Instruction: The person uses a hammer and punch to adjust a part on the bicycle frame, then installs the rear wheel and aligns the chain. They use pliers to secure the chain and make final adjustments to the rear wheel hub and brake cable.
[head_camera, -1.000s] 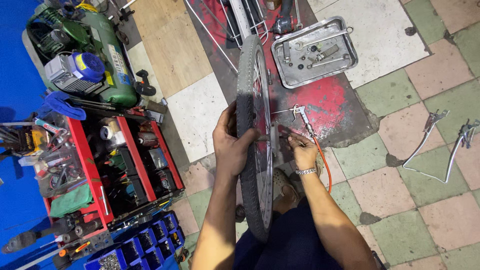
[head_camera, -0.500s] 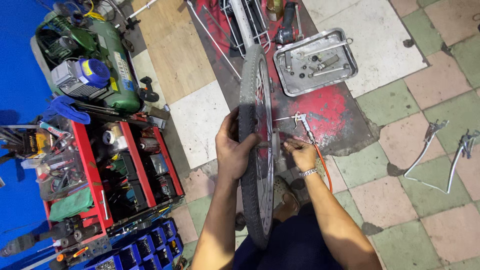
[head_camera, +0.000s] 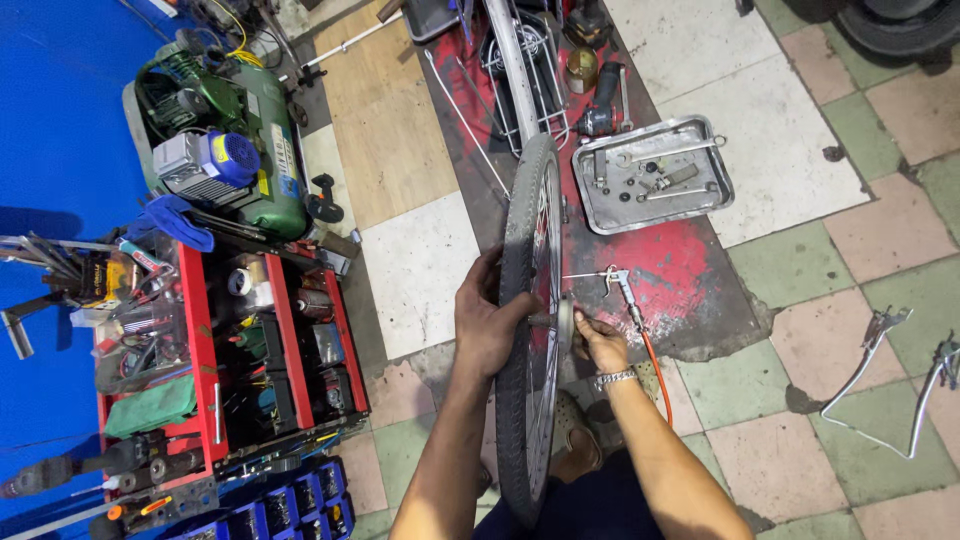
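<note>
Left hand (head_camera: 487, 325) clamps the upright wheel's (head_camera: 527, 330) tyre; right hand (head_camera: 598, 342) pinches its hub. Air gun (head_camera: 618, 285) and parts tray (head_camera: 655, 175) lie just right; red toolbox (head_camera: 205, 360) crowds left.

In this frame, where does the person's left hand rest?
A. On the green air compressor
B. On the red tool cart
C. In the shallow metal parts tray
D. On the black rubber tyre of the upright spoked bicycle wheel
D: the left hand grips the black rubber tyre of the upright wheel, while the right hand is at its hub.
</note>
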